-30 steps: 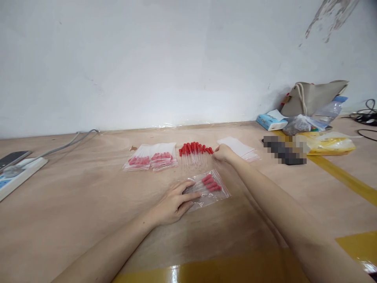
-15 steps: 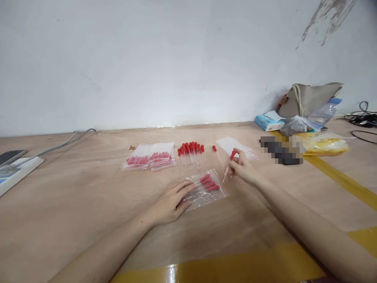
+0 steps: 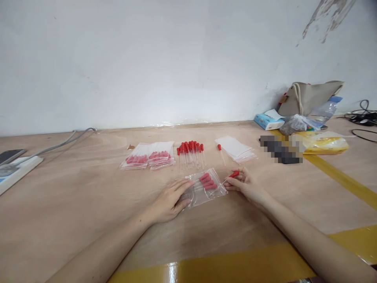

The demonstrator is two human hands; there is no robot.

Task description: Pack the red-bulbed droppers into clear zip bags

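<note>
A clear zip bag (image 3: 203,199) lies flat with several red-bulbed droppers inside. My left hand (image 3: 172,198) rests over its left end, fingers stretched out and thumb apart, pressing it against the table. At the bag's right end, my right hand (image 3: 246,184) pinches a dropper (image 3: 234,174) by its red bulb. The tube points left into the bag's mouth; where its tip ends is hard to make out. Behind the bag sits a row of loose droppers (image 3: 191,147), and one single dropper (image 3: 219,147) lies apart to their right.
Filled zip bags (image 3: 138,155) are stacked back left; flat bags (image 3: 235,148) lie back right. Farther right are a tissue pack (image 3: 268,120), a yellow package (image 3: 326,144), a partly blurred dark object (image 3: 290,157) and a canvas bag (image 3: 315,96). A cable (image 3: 59,144) and phone (image 3: 11,156) lie left.
My right hand has moved down with the dropper, tilting it from steep to nearly level, its tube now at the bag's mouth. The single loose dropper has shifted slightly right. My left hand stays put.
</note>
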